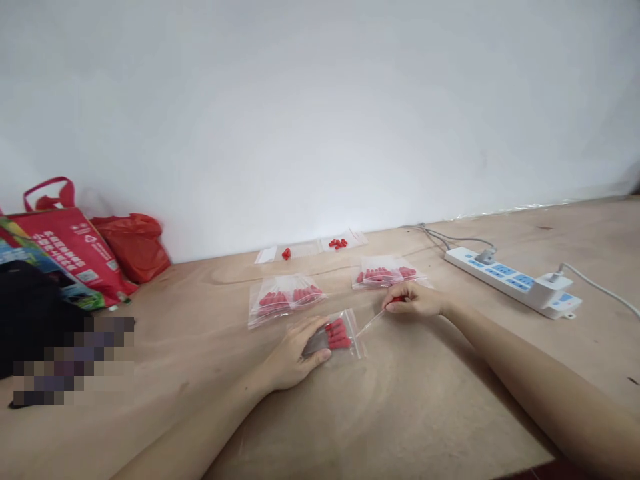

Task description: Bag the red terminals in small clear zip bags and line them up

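Note:
My left hand (295, 357) grips a small clear zip bag (357, 343) lying on the table, fingers on its far side and thumb on the near side. Several red handle-like pieces (339, 333) lie side by side in that bag. To its right, my right hand (413, 298) is closed around the red handle of what looks like a small screwdriver (373, 321). Its thin pale shaft slants down-left to the bag's open end. Just beyond my hands lie two bags of similar red pieces, a left bag (255, 310) and a right bag (357, 280).
Along the wall, small red parts (338, 244) lie on flat clear bags (305, 249). A white power strip (500, 272) with plugs and cables stands at right. A red shopping bag (75, 240), a red plastic bag (137, 247) and a black item (35, 320) occupy the left side.

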A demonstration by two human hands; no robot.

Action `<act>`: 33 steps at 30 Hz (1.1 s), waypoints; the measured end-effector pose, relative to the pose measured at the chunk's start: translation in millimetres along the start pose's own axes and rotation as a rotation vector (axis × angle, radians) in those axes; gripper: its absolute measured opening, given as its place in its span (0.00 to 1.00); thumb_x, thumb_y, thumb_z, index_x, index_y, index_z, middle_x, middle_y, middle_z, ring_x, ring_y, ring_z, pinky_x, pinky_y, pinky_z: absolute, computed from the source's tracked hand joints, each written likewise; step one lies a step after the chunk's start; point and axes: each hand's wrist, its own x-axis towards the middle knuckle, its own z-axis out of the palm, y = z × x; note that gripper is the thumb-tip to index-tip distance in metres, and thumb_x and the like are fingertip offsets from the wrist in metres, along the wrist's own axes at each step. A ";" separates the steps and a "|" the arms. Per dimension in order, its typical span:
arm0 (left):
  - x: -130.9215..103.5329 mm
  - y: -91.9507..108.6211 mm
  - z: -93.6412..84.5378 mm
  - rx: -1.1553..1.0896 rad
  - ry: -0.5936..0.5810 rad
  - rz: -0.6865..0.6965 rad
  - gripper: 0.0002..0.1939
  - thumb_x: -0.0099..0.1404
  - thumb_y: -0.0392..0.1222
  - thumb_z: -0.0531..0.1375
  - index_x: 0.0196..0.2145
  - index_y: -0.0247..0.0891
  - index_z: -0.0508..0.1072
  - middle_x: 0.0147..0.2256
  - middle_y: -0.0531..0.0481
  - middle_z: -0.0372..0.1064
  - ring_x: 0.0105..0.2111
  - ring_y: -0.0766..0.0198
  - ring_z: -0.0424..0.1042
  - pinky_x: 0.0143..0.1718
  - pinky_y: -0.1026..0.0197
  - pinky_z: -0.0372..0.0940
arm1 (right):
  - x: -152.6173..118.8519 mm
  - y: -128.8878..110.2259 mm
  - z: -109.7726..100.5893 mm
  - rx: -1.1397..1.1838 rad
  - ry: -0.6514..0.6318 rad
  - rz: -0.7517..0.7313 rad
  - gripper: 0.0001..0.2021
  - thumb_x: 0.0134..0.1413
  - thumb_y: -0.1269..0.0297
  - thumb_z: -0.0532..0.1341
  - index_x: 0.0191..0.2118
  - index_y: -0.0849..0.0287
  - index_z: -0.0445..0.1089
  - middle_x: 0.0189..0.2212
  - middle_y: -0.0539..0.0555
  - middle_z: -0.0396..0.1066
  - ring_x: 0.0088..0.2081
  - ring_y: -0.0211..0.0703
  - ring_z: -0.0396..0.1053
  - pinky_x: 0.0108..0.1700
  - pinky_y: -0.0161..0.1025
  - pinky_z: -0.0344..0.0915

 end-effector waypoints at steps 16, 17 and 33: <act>0.0 1.4 -0.4 0.026 -0.046 -0.052 0.30 0.58 0.54 0.53 0.55 0.42 0.54 0.57 0.45 0.50 0.57 0.53 0.49 0.55 0.47 0.49 | 5.3 -23.8 49.1 -0.082 -0.032 -0.070 0.08 0.46 0.60 0.60 0.29 0.59 0.73 0.24 0.50 0.66 0.26 0.35 0.61 0.27 0.32 0.58; 0.1 1.3 -0.4 0.028 -0.051 -0.055 0.30 0.58 0.55 0.53 0.55 0.42 0.54 0.57 0.45 0.50 0.57 0.53 0.49 0.55 0.47 0.49 | 4.9 -25.4 53.4 -0.050 -0.034 -0.030 0.08 0.45 0.61 0.60 0.28 0.59 0.72 0.23 0.50 0.66 0.25 0.34 0.61 0.25 0.32 0.57; 0.2 2.1 0.7 0.064 -0.013 -0.004 0.28 0.58 0.53 0.54 0.54 0.43 0.56 0.55 0.46 0.54 0.55 0.53 0.53 0.53 0.48 0.53 | 16.4 -22.1 79.7 0.550 0.021 0.151 0.21 0.27 0.60 0.70 0.29 0.62 0.62 0.25 0.48 0.69 0.22 0.30 0.64 0.22 0.28 0.60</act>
